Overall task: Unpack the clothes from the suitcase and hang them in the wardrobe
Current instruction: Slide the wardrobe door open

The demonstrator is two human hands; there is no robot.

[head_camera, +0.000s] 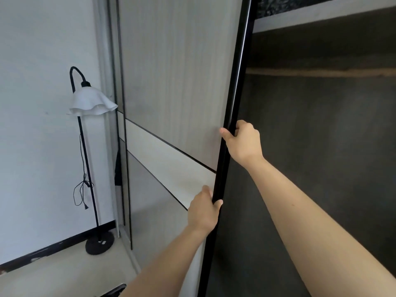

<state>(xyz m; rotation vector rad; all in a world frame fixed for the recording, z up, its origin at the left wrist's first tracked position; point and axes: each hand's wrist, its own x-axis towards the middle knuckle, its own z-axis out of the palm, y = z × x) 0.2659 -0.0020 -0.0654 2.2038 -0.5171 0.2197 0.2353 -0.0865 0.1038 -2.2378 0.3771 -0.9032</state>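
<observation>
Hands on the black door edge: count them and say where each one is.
2. The right hand grips the door edge higher up; the left hand grips it lower down.

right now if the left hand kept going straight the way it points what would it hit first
The left hand grips the black door edge, so that edge stops it at once. Sliding up along it, it would probably reach the right hand, gripping the same edge higher up.
</observation>
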